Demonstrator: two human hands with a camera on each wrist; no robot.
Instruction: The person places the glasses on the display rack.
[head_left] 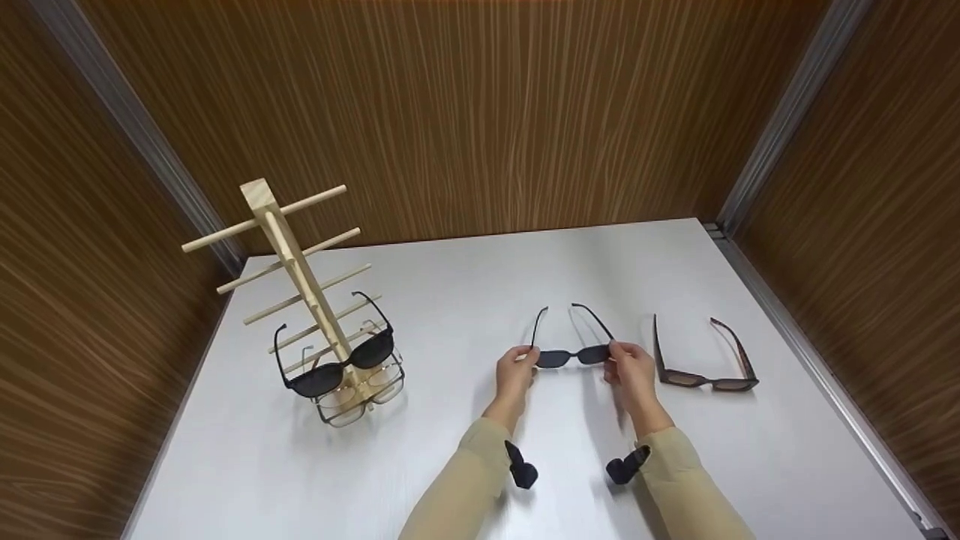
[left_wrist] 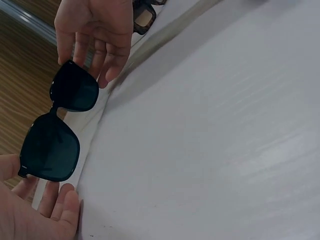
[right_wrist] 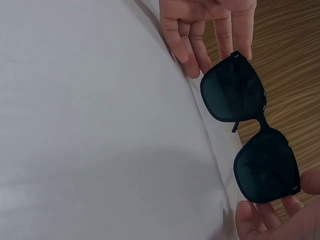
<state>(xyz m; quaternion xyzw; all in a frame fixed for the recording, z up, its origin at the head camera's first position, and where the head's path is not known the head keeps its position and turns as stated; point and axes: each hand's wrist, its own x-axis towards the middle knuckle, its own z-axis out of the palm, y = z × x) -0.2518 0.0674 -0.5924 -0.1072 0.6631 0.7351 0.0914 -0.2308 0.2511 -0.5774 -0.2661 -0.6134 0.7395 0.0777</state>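
Note:
A pair of black sunglasses with dark lenses hangs above the white table, its arms spread and pointing away from me. My left hand pinches its left end and my right hand pinches its right end. In the left wrist view the black sunglasses sit between the left hand below and the right hand above. The right wrist view shows the black sunglasses between the right hand and the left hand.
A wooden rack with several rungs stands at the left, with black sunglasses and clear glasses on its low rungs. Brown sunglasses lie open on the table right of my hands. Wood-grain walls enclose the table.

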